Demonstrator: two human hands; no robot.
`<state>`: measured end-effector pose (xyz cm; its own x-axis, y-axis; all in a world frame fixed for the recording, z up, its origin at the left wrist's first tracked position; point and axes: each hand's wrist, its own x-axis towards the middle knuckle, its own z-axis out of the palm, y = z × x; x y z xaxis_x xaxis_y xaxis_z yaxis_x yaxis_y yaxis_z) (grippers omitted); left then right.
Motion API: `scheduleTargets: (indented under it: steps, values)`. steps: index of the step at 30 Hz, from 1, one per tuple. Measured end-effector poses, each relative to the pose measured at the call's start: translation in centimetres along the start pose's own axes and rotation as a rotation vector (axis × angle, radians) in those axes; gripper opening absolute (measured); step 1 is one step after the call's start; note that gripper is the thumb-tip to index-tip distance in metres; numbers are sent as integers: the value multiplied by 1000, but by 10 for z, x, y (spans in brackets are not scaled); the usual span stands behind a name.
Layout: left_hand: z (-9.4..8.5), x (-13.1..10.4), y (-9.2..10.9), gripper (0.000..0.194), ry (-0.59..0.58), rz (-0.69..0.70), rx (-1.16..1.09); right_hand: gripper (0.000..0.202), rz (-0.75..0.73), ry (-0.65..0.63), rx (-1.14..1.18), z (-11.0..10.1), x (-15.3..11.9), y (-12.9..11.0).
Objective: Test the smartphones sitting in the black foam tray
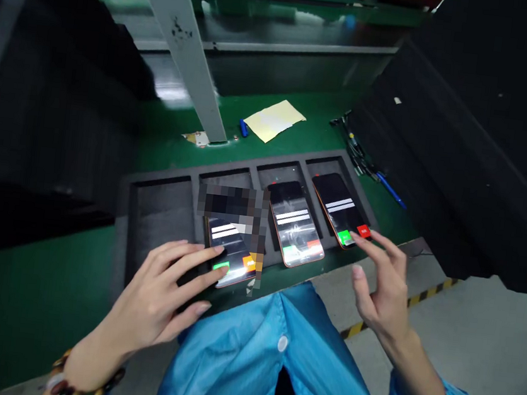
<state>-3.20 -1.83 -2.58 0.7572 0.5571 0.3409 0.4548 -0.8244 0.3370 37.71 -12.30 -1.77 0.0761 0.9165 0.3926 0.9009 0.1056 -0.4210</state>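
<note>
Three smartphones rest on a dark foam tray (161,178) with several compartments. On the left phone (228,254), partly blurred out, my left hand (161,297) has its fingers spread, a fingertip at the green button on the screen. The middle phone (295,223) lies between my hands, its lit screen showing white bars and green and red buttons. My right hand (384,284) is open at the lower edge of the right phone (336,209), fingertips by its green and red buttons. Whether they touch the glass I cannot tell. Neither hand grips anything.
Beyond the tray lie yellow paper (276,121), a blue cap (243,127), dark cables (357,151) and a blue pen (392,190). A grey metal post (186,43) rises from the green table. Stacked black trays (479,140) stand right, and a dark stack (50,103) left.
</note>
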Motion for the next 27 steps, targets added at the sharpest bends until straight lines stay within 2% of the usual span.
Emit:
scheduleTargets:
  steps: [3, 5, 8, 10, 11, 13, 15, 17, 19, 21, 24, 27]
  values:
    - [1, 0, 3, 43, 28, -11, 20, 62, 3, -57, -7, 3, -6, -4]
    - [0, 1, 5, 43, 45, 3, 35, 69, -82, -57, 58, 11, -4, -19]
    - [-2, 3, 7, 44, 50, 24, 51, 84, -268, -243, 124, 19, 7, -41]
    - [-3, 3, 7, 45, 48, 1, 60, 86, -310, -330, 127, 19, 15, -44]
    - [-3, 3, 7, 46, 46, -23, 59, 83, -300, -311, 135, 17, 19, -40]
    - [-1, 2, 6, 50, 40, -82, 47, 70, -231, -157, 158, 10, 25, -20]
    - [1, 0, 4, 58, 32, -125, 39, 54, -86, 42, 163, 5, 33, 11]
    - [3, 0, 2, 67, 34, -134, 64, 46, 98, 133, 177, 3, 40, 43]
    - [6, 1, 0, 72, 39, -135, 110, 49, 258, 78, 261, 7, 46, 67]
    - [8, 3, -1, 74, 34, -157, 139, 52, 352, -19, 356, 14, 48, 80]
    - [8, 5, -3, 75, 11, -200, 131, 52, 378, -76, 385, 21, 51, 84]
    - [3, 4, -6, 69, -11, -261, 69, 47, 324, -33, 326, 16, 64, 89]
